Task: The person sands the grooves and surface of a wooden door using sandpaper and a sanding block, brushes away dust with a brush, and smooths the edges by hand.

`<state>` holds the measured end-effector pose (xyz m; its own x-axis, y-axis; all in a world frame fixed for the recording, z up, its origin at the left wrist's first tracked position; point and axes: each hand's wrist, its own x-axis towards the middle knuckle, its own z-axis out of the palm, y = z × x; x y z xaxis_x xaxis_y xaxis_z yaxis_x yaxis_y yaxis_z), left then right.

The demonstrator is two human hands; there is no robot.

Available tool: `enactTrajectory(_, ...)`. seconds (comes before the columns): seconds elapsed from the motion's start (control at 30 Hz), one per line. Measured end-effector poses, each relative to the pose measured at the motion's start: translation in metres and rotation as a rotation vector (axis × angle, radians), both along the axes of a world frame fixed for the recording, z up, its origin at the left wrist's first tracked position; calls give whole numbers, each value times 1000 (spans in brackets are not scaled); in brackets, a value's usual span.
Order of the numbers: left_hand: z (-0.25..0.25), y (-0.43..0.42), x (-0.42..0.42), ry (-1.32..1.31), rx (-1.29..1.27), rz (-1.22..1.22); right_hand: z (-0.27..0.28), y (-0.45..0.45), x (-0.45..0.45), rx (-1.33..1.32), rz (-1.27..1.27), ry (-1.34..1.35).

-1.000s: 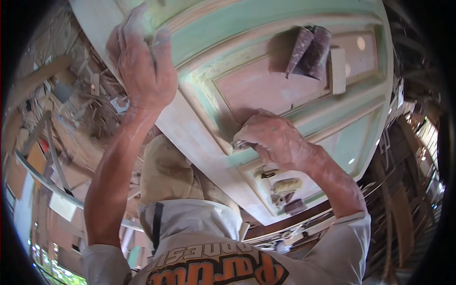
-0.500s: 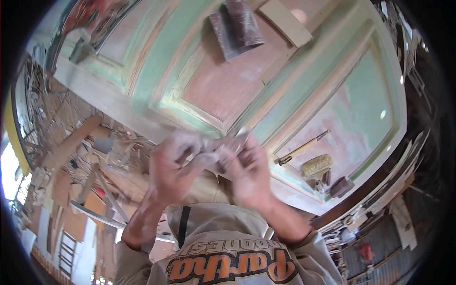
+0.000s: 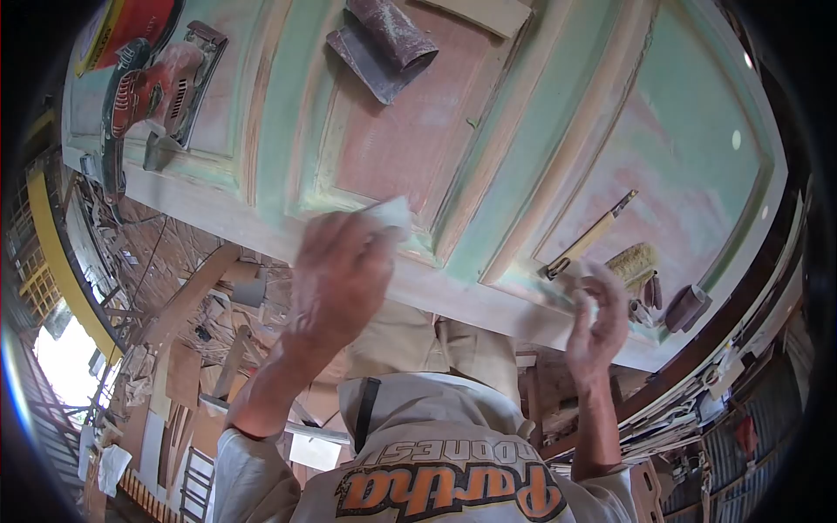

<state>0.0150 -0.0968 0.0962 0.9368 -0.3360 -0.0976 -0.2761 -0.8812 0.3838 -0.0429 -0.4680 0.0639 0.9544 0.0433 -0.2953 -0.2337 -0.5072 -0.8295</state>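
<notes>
My left hand point(image 3: 342, 270), slightly blurred, is closed on a pale folded piece of sandpaper point(image 3: 390, 214) over the lower edge of a panelled door point(image 3: 410, 139) with green and pink patches. My right hand point(image 3: 600, 321) is held over the door's near edge with its fingers curled but apart, and nothing shows in it. Just beyond it lie a thin wooden-handled tool point(image 3: 591, 235), a bristly brush point(image 3: 633, 263) and a small dark roll point(image 3: 688, 308). A curled dark red abrasive sheet point(image 3: 384, 50) rests on the middle panel.
A red power sander point(image 3: 161, 91) lies on the door at the upper left, beside a red and yellow container point(image 3: 122, 35). A flat wooden block point(image 3: 484, 13) sits at the top. Wood scraps and offcuts point(image 3: 187, 288) cover the ground below left.
Half a second ago both hands were together at the folded piece. Now they are apart: the left holds the pale piece near the door, and the right has moved right, towards the brush.
</notes>
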Motion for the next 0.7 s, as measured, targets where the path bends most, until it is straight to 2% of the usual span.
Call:
enactTrajectory(0.07, -16, -13, -8, 151, -24, -68, -6, -11, -4, -60, -182, -87)
enactTrajectory(0.2, -22, -28, -18, 115, 25, -100, -29, -20, -19, -173, -213, -214)
enactTrajectory(0.27, -19, -34, -19, 106, 65, -58, -36, -16, -22, -390, -47, -372)
enactTrajectory(0.3, -20, -33, -20, 107, 68, -59, -43, -15, -25, -387, -49, -370)
enactTrajectory(0.4, -25, -32, -19, 70, 6, -65, -55, -11, -25, -597, 134, -524)
enactTrajectory(0.57, -31, -12, -19, 225, -148, -155, -55, -4, -24, -608, 92, -527)
enactTrajectory(0.7, -34, 7, -13, 203, -190, -238, -55, -7, -25, -613, 113, -530)
